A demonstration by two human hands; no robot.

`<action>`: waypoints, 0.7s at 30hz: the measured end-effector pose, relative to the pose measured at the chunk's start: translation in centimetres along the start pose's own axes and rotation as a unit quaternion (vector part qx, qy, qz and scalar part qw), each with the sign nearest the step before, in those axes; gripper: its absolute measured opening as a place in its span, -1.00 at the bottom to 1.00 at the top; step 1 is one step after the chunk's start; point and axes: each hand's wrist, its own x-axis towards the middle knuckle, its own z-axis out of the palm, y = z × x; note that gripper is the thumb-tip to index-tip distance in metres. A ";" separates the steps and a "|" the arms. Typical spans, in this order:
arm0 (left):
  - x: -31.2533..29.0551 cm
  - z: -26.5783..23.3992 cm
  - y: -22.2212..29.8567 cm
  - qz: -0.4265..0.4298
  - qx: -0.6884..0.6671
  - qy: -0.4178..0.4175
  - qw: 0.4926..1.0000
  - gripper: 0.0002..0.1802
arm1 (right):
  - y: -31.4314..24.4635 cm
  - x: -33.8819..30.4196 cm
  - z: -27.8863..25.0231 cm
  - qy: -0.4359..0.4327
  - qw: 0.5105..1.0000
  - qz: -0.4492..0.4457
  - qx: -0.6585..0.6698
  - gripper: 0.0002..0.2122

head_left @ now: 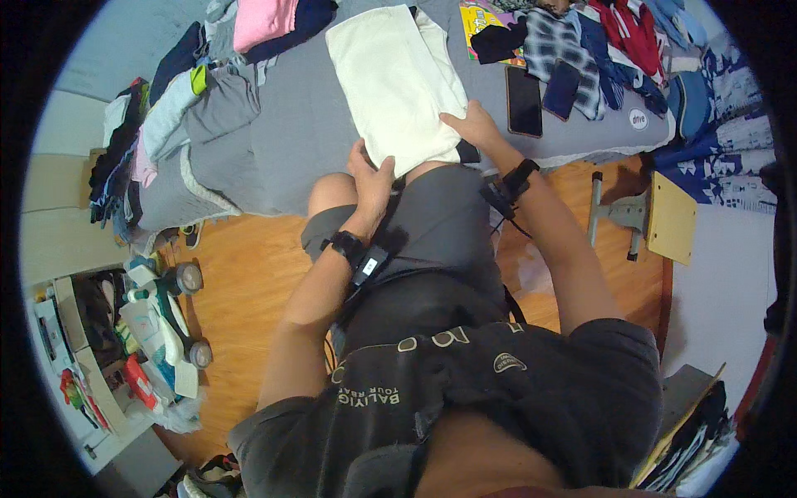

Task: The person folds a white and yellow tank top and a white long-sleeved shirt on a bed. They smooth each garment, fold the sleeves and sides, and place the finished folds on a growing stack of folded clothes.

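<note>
A cream-white folded garment [390,79] with dark parts along its right side and near right corner lies on the grey bedspread, its near end reaching over my knees. My left hand [373,184] is at the near left corner, thumb and fingers closed on the edge. On the right edge, my right hand [477,129] grips the cloth with the thumb on top; its other fingers are partly hidden. Black bands with small devices sit on both wrists.
Piled clothes [212,104] lie at the left of the bed [286,124], with a pink folded piece [264,23] behind. Two phones [524,101] rest right of the garment, before more clothes [564,50]. A toy vehicle [162,319] stands at left; a yellow-topped stool [671,217] at right.
</note>
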 end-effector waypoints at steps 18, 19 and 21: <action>-8.1 -10.6 4.4 -0.055 0.087 -0.349 0.931 -0.48 | -2.2 -14.3 -2.2 -0.168 0.930 0.059 0.323 -0.30; -9.1 -11.1 3.9 -0.074 0.103 -0.354 0.927 -0.45 | -1.9 -15.6 -2.0 -0.181 0.920 0.057 0.344 -0.28; -10.7 -11.2 3.2 -0.068 0.019 -0.345 0.936 -0.51 | -1.6 -17.6 -1.5 -0.157 0.926 0.077 0.335 -0.19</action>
